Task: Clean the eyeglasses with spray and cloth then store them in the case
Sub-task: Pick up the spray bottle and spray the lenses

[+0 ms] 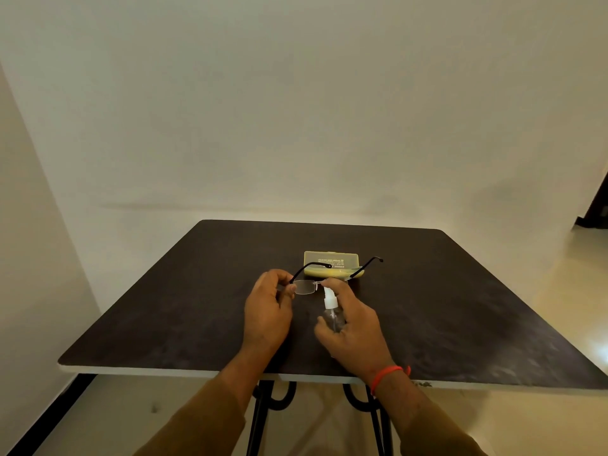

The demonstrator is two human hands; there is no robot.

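Spraying: left hand [268, 311] grip pinches rimless clear-lens eyeglasses [324, 280]; right hand [353, 320] grip wraps small clear spray bottle [333, 311]. Best aim nozzle squarely at lens, press lightly.

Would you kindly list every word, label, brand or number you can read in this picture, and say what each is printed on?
Nothing can be read for certain.
Glasses case: a few lines of dark print on the lid, too small and blurred to read, and seemingly upside down to the camera.
Spray bottle: clear, no label visible.
Eyeglasses: no marking visible.
Table: no text.
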